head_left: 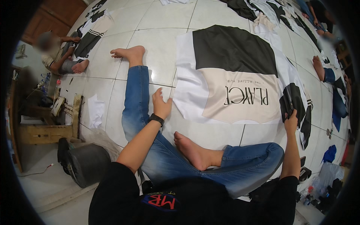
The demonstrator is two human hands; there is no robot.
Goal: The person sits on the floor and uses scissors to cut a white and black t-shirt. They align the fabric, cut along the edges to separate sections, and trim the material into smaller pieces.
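Spread on the floor in front of me lies a printed fabric panel, black at the far part and cream with dark lettering nearer me, with white margins. Beside its left edge hovers my left hand, fingers spread and nothing in them; whether the thumb touches the cloth I cannot tell. My right hand is closed around dark-handled scissors, their blades pointing away from me at the panel's right side. Under and beside them is another black-and-white fabric piece with striped trim.
My bare feet and jeans frame the cloth. A co-worker sits far left by more printed fabric; others are at the right. Fabric pieces lie at the far right. A wooden frame and black cylinder stand left.
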